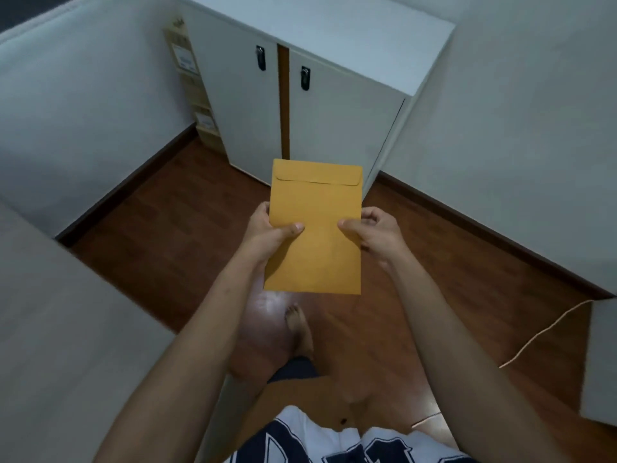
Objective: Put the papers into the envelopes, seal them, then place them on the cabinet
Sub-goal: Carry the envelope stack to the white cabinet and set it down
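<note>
White wall on the far left, dark baseboard [133, 182] along its foot. A narrow stack of cardboard boxes [193, 91] stands wedged between that wall corner and the cabinet's left side. The cabinet [334, 38] is white, two doors, a black latch handle [260, 57] on the left door and another black handle [305, 78] on the right one; a brown gap shows between the doors. Its top is bare white.

The person stands on the wood floor [167, 235] facing the cabinet, both arms stretched forward. Left hand [270, 232] grips the left edge of the envelope [315, 228], thumb pressed on the front face, fingers [265, 208] curled behind the edge. The envelope is yellow-brown manila, held upright in the air in front of the cabinet doors, below the level of the cabinet top, not touching it. Its flap at the top edge lies folded down flat; cannot tell if it is glued. No paper visible outside it. Right hand [374, 232] pinches the right edge, thumb on the front, the other fingers bent in behind.

Below the envelope, one bare foot [298, 329] on the floor. Bottom edge: white shirt with dark blue lettering [334, 442]. On the right, a thin pale cable [547, 332] trails across the floor toward a white furniture piece [601, 362] at the right edge.
</note>
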